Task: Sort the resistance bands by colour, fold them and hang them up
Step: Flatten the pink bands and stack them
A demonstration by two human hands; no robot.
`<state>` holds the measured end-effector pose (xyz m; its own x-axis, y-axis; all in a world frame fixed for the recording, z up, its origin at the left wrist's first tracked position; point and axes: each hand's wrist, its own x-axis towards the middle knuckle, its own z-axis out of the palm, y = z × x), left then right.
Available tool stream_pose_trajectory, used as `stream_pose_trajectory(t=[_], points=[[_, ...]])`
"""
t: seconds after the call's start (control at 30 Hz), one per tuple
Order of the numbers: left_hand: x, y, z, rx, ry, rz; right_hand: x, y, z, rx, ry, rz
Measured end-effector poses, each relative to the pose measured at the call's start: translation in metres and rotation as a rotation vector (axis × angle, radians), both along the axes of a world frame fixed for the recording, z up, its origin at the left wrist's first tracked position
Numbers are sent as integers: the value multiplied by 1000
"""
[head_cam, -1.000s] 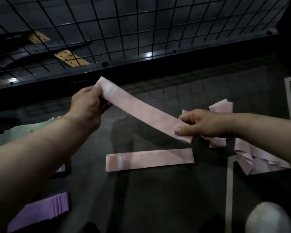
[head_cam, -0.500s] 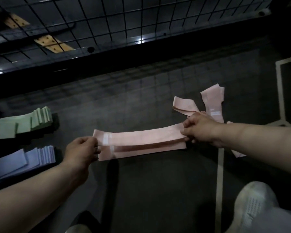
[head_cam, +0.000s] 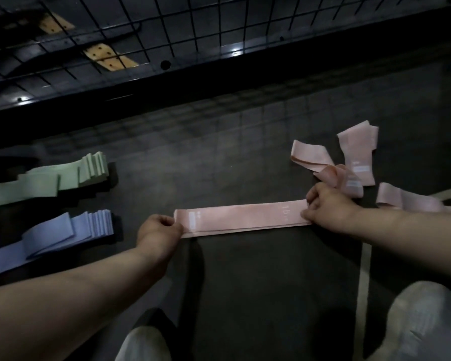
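Note:
A pink resistance band [head_cam: 242, 217] lies flat on the dark floor, stacked squarely on another pink band whose edge shows beneath it. My left hand [head_cam: 159, 231] pinches the left end, and my right hand [head_cam: 326, 204] pinches the right end. Several loose, crumpled pink bands [head_cam: 354, 162] lie just beyond my right hand. At the far left sit a pile of flat green bands [head_cam: 63, 175] and, nearer me, a pile of flat blue bands [head_cam: 71, 230].
A black wire grid panel [head_cam: 193, 29] on a dark frame runs across the top. White floor lines [head_cam: 362, 282] mark the right side. My two shoes [head_cam: 425, 321] show at the bottom edge.
The pink band was held up in the air, then lowered onto the pink band lying on the floor. Both hands came down with it and now press its ends flat.

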<state>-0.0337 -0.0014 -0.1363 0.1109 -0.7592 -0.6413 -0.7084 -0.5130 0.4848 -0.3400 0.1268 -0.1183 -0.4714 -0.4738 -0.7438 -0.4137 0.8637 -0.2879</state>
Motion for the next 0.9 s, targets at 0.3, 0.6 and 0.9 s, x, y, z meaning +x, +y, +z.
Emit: stream_pose_trajectory(t=[0.3, 0.6, 0.9], points=[[7, -13, 10, -404, -327, -1230, 0, 0, 26, -26, 325, 980], [19, -34, -7, -581, -223, -1360, 0, 4, 21, -33, 285, 951], [21, -23, -1, -326, -93, -777, 1, 12, 15, -54, 246, 745]])
